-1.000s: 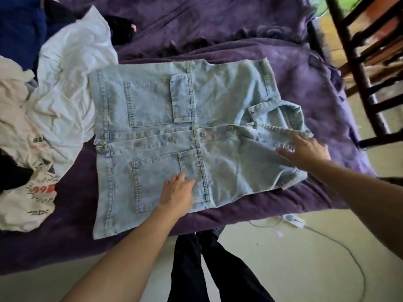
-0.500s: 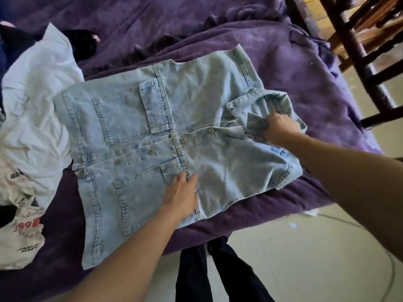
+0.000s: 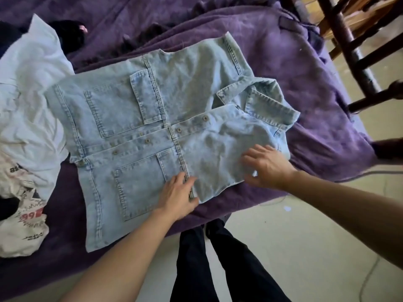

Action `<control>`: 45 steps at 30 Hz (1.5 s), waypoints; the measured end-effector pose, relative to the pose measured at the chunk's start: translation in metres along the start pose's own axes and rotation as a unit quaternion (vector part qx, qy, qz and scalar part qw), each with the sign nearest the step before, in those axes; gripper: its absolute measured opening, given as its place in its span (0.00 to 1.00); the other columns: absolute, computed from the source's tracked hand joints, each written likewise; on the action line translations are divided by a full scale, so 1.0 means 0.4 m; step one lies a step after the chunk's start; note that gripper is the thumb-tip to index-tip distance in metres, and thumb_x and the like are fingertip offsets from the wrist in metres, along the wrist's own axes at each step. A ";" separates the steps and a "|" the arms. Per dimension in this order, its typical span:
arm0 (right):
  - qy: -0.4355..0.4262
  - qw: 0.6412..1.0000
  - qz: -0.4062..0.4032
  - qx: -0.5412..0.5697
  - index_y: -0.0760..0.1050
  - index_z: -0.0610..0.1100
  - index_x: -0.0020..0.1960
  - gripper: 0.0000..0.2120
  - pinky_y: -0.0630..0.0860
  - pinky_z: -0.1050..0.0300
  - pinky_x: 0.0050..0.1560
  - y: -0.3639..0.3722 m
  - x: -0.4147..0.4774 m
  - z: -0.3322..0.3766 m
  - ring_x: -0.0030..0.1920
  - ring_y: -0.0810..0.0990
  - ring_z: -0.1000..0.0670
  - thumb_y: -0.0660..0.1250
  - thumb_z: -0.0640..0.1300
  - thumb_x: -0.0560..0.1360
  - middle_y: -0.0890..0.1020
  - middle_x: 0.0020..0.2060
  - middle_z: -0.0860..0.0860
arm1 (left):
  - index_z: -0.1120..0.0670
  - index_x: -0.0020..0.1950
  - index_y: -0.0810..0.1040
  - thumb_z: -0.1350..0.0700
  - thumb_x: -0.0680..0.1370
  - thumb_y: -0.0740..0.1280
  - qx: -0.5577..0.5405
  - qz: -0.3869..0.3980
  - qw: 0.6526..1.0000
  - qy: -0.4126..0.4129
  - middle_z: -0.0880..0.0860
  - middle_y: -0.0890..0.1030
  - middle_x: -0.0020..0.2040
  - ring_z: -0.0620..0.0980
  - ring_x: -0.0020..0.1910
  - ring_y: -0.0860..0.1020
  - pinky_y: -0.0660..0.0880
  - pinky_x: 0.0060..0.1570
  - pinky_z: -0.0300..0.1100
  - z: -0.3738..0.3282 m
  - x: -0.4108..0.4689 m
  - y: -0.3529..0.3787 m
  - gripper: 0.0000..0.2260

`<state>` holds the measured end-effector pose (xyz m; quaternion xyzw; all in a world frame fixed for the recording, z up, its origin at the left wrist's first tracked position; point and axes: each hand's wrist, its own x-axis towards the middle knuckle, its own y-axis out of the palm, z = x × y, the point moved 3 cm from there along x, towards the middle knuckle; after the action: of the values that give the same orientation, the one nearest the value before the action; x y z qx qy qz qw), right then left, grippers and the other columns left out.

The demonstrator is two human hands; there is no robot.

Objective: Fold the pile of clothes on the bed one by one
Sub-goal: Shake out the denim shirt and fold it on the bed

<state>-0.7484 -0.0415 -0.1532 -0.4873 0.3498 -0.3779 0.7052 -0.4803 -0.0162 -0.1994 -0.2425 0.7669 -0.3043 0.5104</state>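
A light blue denim shirt (image 3: 135,118) lies buttoned and spread flat, front up, on the purple blanket (image 3: 305,88), its collar toward the right. My left hand (image 3: 178,192) presses flat on the near chest pocket seam. My right hand (image 3: 266,164) rests with spread fingers on the near shoulder part, close to the shirt's edge. The pile of clothes, a white garment (image 3: 32,94) and a white printed tee (image 3: 21,214), lies at the left.
Dark clothes (image 3: 69,33) sit at the back left of the bed. A dark wooden chair (image 3: 353,46) stands at the right, close to the bed corner. My dark trouser legs (image 3: 218,269) stand on the pale floor, where a cable (image 3: 370,273) trails.
My right hand has let go of the collar and slid down toward me onto the near shoulder part. The collar now lies flatter. My left hand has stayed in place.
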 end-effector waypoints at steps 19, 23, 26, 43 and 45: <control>0.191 0.979 -0.006 -0.071 0.80 0.45 0.51 0.11 0.74 0.46 0.45 -0.171 0.221 -0.099 0.42 0.82 0.36 0.71 0.41 0.69 0.84 0.44 0.42 | 0.58 0.50 0.76 0.66 0.72 0.64 0.076 -0.174 0.951 -0.243 0.59 0.81 0.46 0.63 0.44 0.80 0.74 0.39 0.52 0.451 -0.173 -0.318 0.09; 0.242 0.967 -0.004 -0.082 0.79 0.48 0.51 0.08 0.70 0.47 0.44 -0.285 0.444 -0.147 0.47 0.80 0.35 0.66 0.45 0.73 0.83 0.49 0.39 | 0.58 0.49 0.76 0.67 0.74 0.61 0.071 -0.268 0.930 -0.240 0.61 0.80 0.45 0.63 0.43 0.79 0.74 0.40 0.52 0.536 -0.094 -0.540 0.08; 0.275 0.956 0.036 -0.097 0.78 0.49 0.57 0.12 0.72 0.47 0.50 -0.313 0.598 -0.194 0.54 0.79 0.36 0.64 0.48 0.76 0.80 0.56 0.39 | 0.57 0.52 0.75 0.66 0.73 0.60 0.070 -0.266 0.929 -0.250 0.63 0.78 0.48 0.65 0.46 0.77 0.76 0.44 0.55 0.589 0.004 -0.652 0.11; 0.470 0.879 -0.084 -0.019 0.64 0.48 0.70 0.33 0.59 0.40 0.68 -0.128 0.562 -0.333 0.70 0.63 0.40 0.67 0.62 0.70 0.68 0.69 0.43 | 0.51 0.70 0.71 0.46 0.77 0.65 0.031 -0.202 0.979 0.000 0.59 0.66 0.71 0.60 0.69 0.65 0.64 0.63 0.54 0.352 0.365 -0.516 0.23; 0.573 0.814 -0.088 0.047 0.61 0.48 0.73 0.40 0.61 0.38 0.68 -0.116 0.502 -0.380 0.72 0.62 0.40 0.66 0.67 0.68 0.66 0.71 0.44 | 0.46 0.76 0.61 0.41 0.77 0.62 0.045 -0.159 0.986 0.034 0.59 0.57 0.76 0.59 0.74 0.58 0.61 0.68 0.54 0.275 0.390 -0.461 0.28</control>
<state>-0.7939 -0.2921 -0.1768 -0.1773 0.6280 -0.6649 0.3633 -0.4230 -0.2753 -0.1993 -0.3278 0.7208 -0.4240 0.4396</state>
